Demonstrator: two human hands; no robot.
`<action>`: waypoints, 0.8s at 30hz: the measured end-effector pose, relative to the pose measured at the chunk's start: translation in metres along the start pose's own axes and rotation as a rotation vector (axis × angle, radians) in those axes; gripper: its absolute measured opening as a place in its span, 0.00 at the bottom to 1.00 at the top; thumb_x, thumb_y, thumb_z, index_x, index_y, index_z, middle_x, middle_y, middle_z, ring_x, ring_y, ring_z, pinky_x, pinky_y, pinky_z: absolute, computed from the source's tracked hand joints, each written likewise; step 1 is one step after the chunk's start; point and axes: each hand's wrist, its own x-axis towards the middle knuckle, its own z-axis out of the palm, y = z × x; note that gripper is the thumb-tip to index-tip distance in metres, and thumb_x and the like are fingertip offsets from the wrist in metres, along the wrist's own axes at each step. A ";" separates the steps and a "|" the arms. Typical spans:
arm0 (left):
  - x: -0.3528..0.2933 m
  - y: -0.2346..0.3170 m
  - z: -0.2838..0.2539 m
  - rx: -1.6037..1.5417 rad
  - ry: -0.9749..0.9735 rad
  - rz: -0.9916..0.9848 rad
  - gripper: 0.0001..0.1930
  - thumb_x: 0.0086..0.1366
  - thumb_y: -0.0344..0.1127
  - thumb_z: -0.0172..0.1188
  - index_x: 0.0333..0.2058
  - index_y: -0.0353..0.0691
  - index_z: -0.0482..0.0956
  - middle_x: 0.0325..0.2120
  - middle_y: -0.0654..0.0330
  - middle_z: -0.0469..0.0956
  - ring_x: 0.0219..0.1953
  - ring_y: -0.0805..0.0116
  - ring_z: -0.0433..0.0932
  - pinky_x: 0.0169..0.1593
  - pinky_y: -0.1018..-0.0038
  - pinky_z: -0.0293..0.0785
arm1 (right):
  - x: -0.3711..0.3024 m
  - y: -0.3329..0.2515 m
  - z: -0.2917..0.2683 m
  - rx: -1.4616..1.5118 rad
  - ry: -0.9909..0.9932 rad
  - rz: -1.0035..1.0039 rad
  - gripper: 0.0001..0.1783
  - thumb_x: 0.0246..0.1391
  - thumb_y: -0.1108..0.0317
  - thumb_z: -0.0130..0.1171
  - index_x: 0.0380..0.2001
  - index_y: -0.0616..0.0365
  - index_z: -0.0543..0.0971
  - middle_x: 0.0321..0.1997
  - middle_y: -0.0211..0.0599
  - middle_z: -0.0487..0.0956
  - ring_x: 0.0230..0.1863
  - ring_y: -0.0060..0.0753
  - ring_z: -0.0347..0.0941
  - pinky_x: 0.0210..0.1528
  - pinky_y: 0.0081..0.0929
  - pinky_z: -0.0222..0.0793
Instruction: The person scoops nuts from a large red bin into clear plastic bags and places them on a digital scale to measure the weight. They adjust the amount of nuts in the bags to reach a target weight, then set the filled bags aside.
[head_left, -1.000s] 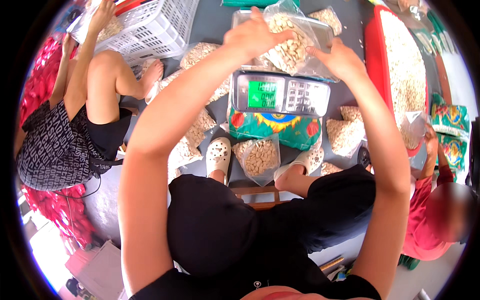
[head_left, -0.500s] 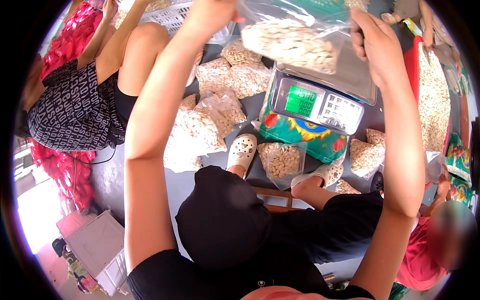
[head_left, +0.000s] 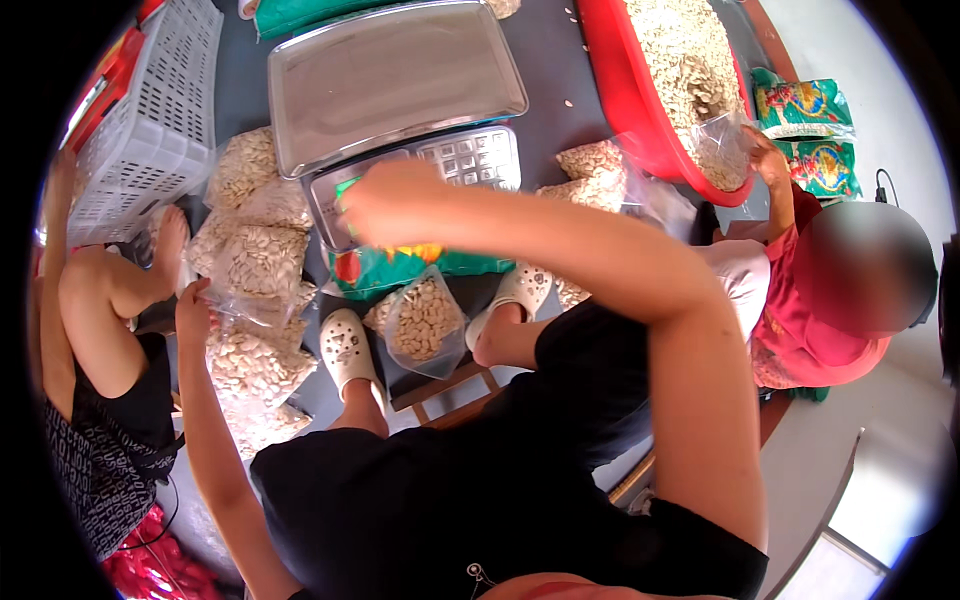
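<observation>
My left hand (head_left: 193, 308) is at the left, its fingers pinched at the loose plastic of a clear bag of pale seeds or nuts (head_left: 262, 262). This bag lies on a heap of similar filled bags (head_left: 255, 365). My right hand (head_left: 392, 203) is bent in over the front of the digital scale (head_left: 470, 160), hiding most of its green display. Its fingers are curled but smeared by motion. The scale's steel pan (head_left: 395, 80) is bare, and a green printed bag (head_left: 460, 262) lies under the scale.
Between my light clogs (head_left: 347, 350) sits another filled bag (head_left: 422, 318). More filled bags (head_left: 590, 172) lie right of the scale. A red basin of pale seeds (head_left: 650, 100) stands beyond, where a co-worker's hand (head_left: 768, 155) holds a clear bag. A white crate (head_left: 150, 130) stands left, near another person's legs.
The filled bag held up over the scale by both hands is now down on the left heap. My right hand has swung to the scale's display. The view has turned right.
</observation>
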 end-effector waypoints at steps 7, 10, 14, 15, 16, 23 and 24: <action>-0.080 0.062 0.047 0.325 0.582 0.576 0.17 0.62 0.30 0.50 0.51 0.38 0.72 0.42 0.48 0.72 0.44 0.51 0.69 0.49 0.65 0.65 | -0.194 0.239 0.001 0.151 -0.063 0.943 0.39 0.45 0.34 0.56 0.49 0.56 0.76 0.48 0.46 0.77 0.51 0.42 0.73 0.51 0.37 0.67; -0.102 0.077 0.065 0.295 0.483 0.618 0.17 0.62 0.27 0.52 0.50 0.37 0.72 0.46 0.55 0.71 0.40 0.66 0.71 0.38 0.75 0.71 | -0.235 0.262 0.069 0.658 -0.149 1.308 0.55 0.39 0.28 0.58 0.62 0.50 0.54 0.65 0.48 0.56 0.64 0.61 0.51 0.54 0.67 0.55; -0.136 0.108 0.084 0.252 0.357 0.600 0.15 0.61 0.24 0.52 0.48 0.37 0.74 0.44 0.58 0.72 0.34 0.74 0.71 0.32 0.81 0.72 | -0.218 0.279 0.165 0.525 -0.029 1.353 0.56 0.38 0.29 0.60 0.64 0.49 0.55 0.64 0.55 0.60 0.63 0.63 0.57 0.57 0.60 0.60; -0.139 0.110 0.082 0.264 0.344 0.590 0.15 0.61 0.24 0.52 0.48 0.38 0.75 0.43 0.59 0.72 0.34 0.74 0.71 0.32 0.81 0.72 | -0.207 0.279 0.182 0.277 0.005 1.343 0.53 0.40 0.30 0.59 0.63 0.50 0.57 0.61 0.56 0.65 0.61 0.60 0.62 0.57 0.53 0.63; -0.141 0.113 0.082 0.266 0.352 0.539 0.15 0.61 0.25 0.52 0.47 0.38 0.76 0.42 0.58 0.73 0.32 0.74 0.71 0.32 0.79 0.72 | -0.206 0.280 0.193 0.203 0.037 1.286 0.40 0.49 0.38 0.54 0.58 0.53 0.65 0.58 0.52 0.69 0.56 0.56 0.68 0.52 0.52 0.67; -0.142 0.115 0.045 0.201 0.517 0.580 0.15 0.61 0.26 0.53 0.48 0.39 0.75 0.40 0.61 0.76 0.33 0.77 0.74 0.35 0.79 0.73 | -0.250 0.321 0.225 -0.300 0.206 0.575 0.11 0.56 0.67 0.42 0.24 0.60 0.72 0.26 0.52 0.76 0.29 0.54 0.75 0.32 0.48 0.69; -0.128 0.122 0.045 0.113 0.489 0.590 0.15 0.62 0.27 0.53 0.48 0.39 0.75 0.40 0.62 0.76 0.33 0.78 0.74 0.34 0.81 0.73 | -0.279 0.330 0.218 -0.373 0.250 0.496 0.12 0.57 0.66 0.43 0.25 0.61 0.71 0.24 0.52 0.75 0.26 0.56 0.73 0.28 0.50 0.69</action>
